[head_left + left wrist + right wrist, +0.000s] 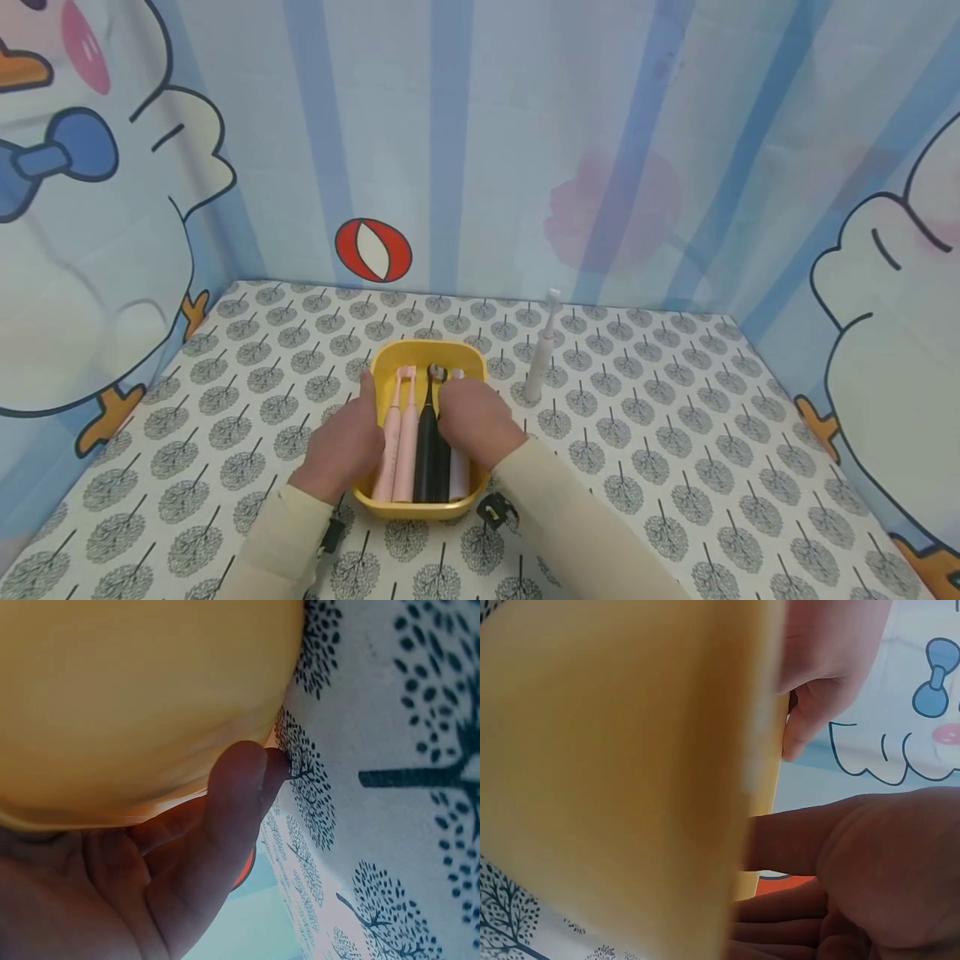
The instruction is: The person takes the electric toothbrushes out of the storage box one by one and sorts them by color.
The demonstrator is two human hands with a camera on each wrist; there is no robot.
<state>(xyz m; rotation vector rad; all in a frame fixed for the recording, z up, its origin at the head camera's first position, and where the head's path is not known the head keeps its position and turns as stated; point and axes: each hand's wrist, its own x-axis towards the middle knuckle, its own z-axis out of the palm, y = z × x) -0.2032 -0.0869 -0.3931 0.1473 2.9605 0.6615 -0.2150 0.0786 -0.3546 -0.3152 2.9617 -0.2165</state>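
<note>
A yellow box (427, 347) sits on the table and holds several electric toothbrushes side by side. On its left are pink toothbrushes (407, 462); a black toothbrush (425, 458) lies beside them with another black one, and a pale toothbrush (459, 477) lies along the right wall. My left hand (341, 442) grips the box's left side, fingers against its outer wall in the left wrist view. Over the right rim reaches my right hand (480, 421), above the black and pale toothbrushes. Its fingertips are hidden behind the box wall, so I cannot tell whether they pinch a toothbrush.
A white electric toothbrush (541, 358) lies on the tree-patterned tablecloth (615, 458), right of the box and toward the back. A striped curtain (510, 150) with cartoon figures closes off the back and sides.
</note>
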